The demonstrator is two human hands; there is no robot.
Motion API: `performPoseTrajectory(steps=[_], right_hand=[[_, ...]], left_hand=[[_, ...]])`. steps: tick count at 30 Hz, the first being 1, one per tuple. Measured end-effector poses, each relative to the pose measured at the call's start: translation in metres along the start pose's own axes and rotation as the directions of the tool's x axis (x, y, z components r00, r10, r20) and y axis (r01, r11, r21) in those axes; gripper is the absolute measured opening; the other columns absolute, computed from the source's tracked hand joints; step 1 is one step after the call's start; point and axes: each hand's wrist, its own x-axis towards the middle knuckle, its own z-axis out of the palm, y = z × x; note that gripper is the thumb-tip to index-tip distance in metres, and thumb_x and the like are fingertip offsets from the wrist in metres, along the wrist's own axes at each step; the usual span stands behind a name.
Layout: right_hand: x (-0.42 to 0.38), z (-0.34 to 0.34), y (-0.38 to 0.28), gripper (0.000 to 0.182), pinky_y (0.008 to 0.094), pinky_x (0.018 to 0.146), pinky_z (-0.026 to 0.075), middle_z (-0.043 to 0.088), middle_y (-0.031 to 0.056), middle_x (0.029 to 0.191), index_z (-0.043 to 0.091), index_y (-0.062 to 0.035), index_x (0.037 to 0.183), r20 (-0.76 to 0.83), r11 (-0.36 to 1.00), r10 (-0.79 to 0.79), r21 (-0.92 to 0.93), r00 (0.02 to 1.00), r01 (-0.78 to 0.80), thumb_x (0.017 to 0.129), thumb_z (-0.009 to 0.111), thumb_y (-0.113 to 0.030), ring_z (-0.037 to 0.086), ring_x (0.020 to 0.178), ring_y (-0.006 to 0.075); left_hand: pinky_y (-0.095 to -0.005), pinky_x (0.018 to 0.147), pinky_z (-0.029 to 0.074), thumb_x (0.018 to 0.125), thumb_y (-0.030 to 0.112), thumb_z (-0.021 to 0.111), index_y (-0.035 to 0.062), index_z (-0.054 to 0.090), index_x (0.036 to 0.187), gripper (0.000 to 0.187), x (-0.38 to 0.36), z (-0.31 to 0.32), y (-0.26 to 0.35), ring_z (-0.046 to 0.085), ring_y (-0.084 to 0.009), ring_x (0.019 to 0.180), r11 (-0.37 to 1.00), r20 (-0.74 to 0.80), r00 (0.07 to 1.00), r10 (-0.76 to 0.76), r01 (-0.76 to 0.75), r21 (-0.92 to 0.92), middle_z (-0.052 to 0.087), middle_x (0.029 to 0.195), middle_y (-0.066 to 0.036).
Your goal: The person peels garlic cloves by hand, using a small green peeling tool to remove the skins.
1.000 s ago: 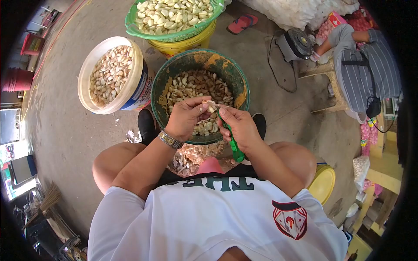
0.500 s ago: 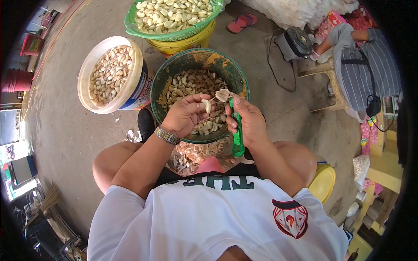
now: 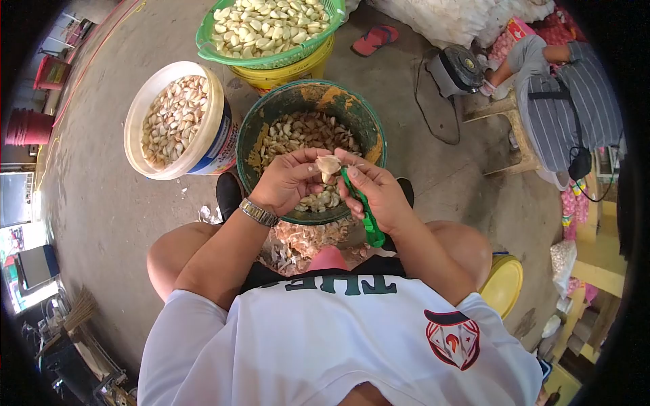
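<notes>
Between the fingertips of my left hand is a garlic clove, with papery skin spread over its top. My right hand is closed round a green box cutter, its fingertips close beside the clove. The blade end is hidden near the fingers. Both hands are over a dark green tub, which has an orange-stained inner wall and holds many garlic cloves.
Left of the tub stands a white bucket of unpeeled cloves. Beyond it, a green basket of peeled cloves rests on a yellow bucket. Loose peelings lie between my legs. A person in striped clothing sits at the right.
My right hand has moved left and slightly down, close to my left. The papery skin, earlier up by the right fingertips, is now at the left fingertips over the clove.
</notes>
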Motion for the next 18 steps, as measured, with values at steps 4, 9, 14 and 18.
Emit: performPoseTrajectory(steps=[4,9,14,18], right_hand=[[-0.001,-0.001,-0.002,0.038,0.0179,0.04,0.033,0.049,0.0031,0.069,0.039,-0.0009,0.118,0.056,0.999,0.016,-0.044,0.998,-0.014,0.085,0.045,-0.02,0.04,0.046,0.0062],[-0.007,-0.004,-0.003,0.03,0.0174,0.043,0.034,0.051,0.0017,0.064,0.051,-0.0035,0.11,0.173,0.978,0.089,-0.201,0.981,-0.053,0.085,0.047,-0.019,0.042,0.05,0.0041],[-0.014,0.006,0.002,0.032,0.0283,0.058,0.044,0.059,0.0083,0.069,0.053,0.0002,0.104,0.502,0.781,0.253,-0.61,0.827,0.131,0.08,0.051,-0.022,0.055,0.063,0.0156],[-0.011,0.007,0.062,0.033,0.0388,0.067,0.044,0.059,0.0177,0.081,0.056,0.0011,0.094,0.363,0.342,0.277,-0.902,0.89,0.262,0.079,0.048,-0.027,0.057,0.076,0.0304]], left_hand=[[-0.0239,0.059,0.046,0.079,0.007,0.05,0.0026,0.05,0.1,0.021,0.002,-0.002,-0.004,0.055,-0.0134,0.071,1.0,0.021,1.0,0.003,-0.003,-0.006,0.057,0.09,-0.006],[-0.0236,0.06,0.045,0.08,0.007,0.049,0.0036,0.049,0.096,0.016,0.003,0.005,-0.001,0.056,-0.0159,0.072,0.996,-0.125,0.992,-0.029,0.017,-0.089,0.057,0.088,-0.008],[-0.0236,0.058,0.044,0.08,0.008,0.047,0.0039,0.048,0.096,0.016,0.005,0.0,0.005,0.056,-0.0176,0.073,0.989,-0.122,0.992,0.014,-0.031,-0.141,0.056,0.086,-0.008],[-0.0223,0.056,0.041,0.08,0.009,0.046,0.0047,0.048,0.094,0.015,0.019,0.002,0.044,0.055,-0.0161,0.072,0.961,-0.097,0.971,0.217,-0.195,0.198,0.055,0.082,-0.006]])
